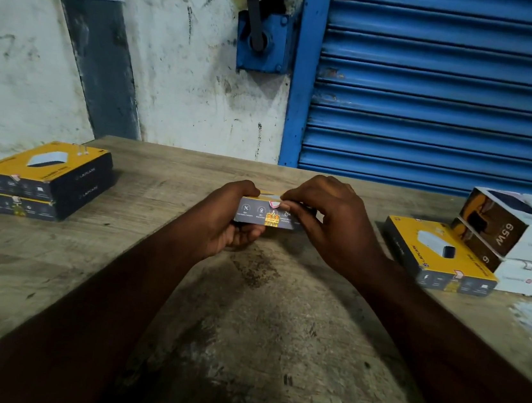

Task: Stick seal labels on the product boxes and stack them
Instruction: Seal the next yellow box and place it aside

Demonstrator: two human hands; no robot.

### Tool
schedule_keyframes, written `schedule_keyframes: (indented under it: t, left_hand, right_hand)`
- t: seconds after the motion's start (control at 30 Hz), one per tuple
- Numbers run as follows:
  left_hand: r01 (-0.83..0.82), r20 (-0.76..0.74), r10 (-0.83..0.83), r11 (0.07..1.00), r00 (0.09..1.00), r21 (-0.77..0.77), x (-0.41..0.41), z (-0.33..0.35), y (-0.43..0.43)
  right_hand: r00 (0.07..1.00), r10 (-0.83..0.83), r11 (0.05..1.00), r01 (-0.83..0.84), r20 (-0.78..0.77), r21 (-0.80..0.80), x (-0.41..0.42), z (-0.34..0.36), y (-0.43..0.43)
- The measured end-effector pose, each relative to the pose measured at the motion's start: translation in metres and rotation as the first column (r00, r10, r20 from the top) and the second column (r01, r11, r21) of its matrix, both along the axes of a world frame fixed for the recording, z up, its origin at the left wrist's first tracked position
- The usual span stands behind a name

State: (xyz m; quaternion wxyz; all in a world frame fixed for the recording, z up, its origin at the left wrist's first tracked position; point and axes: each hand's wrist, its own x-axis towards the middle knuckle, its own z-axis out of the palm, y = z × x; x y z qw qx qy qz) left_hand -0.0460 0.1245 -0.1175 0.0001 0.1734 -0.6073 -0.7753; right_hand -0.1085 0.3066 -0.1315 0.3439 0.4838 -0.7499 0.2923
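Yellow and dark grey card makes up the product box [268, 213] held just above the middle of the bench [48, 275], its long side panel turned toward the person. The left hand [227, 218] cups the box from below and at its left end; the right hand [325, 223] grips the right end, its fingertips [286, 200] pinching at the top edge, where a small white and red seal label [271, 204] straddles the lid seam.

The likely fault is a crooked or half-stuck seal: if the fingers press unevenly or the box twists in the grasp, the label could crease or lift at a corner.

The panel shows a row of icons with captions too small to read, plus an orange sticker whose print is illegible. On the left, a finished stack [44, 181] of two matching boxes sits near the bench edge, its brand name too faint to make out. On the right lies another yellow box [439, 256] beside white cartons [519, 232], one marked "65W".
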Motion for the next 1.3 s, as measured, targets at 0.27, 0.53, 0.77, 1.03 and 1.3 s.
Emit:
schedule_keyframes:
  t: [0.27, 0.53, 0.77, 1.03, 1.3]
  left_hand:
    - [0.011, -0.012, -0.010, 1.000, 1.000, 0.021, 0.0007, -0.0005, -0.0002]
    - [0.024, -0.003, -0.024, 1.000, 1.000, 0.017, -0.0006, -0.0010, 0.0018]
    - [0.030, -0.005, -0.030, 1.000, 1.000, 0.002, -0.0006, -0.0017, 0.0017]
    - [0.038, -0.018, -0.038, 0.999, 0.999, 0.005, 0.0005, -0.0019, 0.0018]
    - [0.032, -0.019, -0.032, 0.999, 0.999, -0.023, 0.0015, -0.0015, 0.0052]
  right_hand:
    - [0.999, 0.041, 0.999, -0.041, 0.036, -0.006, 0.0027, 0.0002, -0.0019]
    - [1.000, 0.019, 1.000, -0.019, 0.009, 0.010, -0.0016, -0.0047, -0.0040]
    - [0.998, -0.014, 1.000, 0.015, 0.057, -0.022, 0.0058, -0.0031, -0.0052]
    - [0.997, 0.001, 1.000, -0.002, 0.082, 0.020, 0.0046, -0.0053, -0.0074]
    - [0.998, -0.008, 1.000, 0.009, 0.061, -0.018, 0.0059, -0.0060, -0.0098]
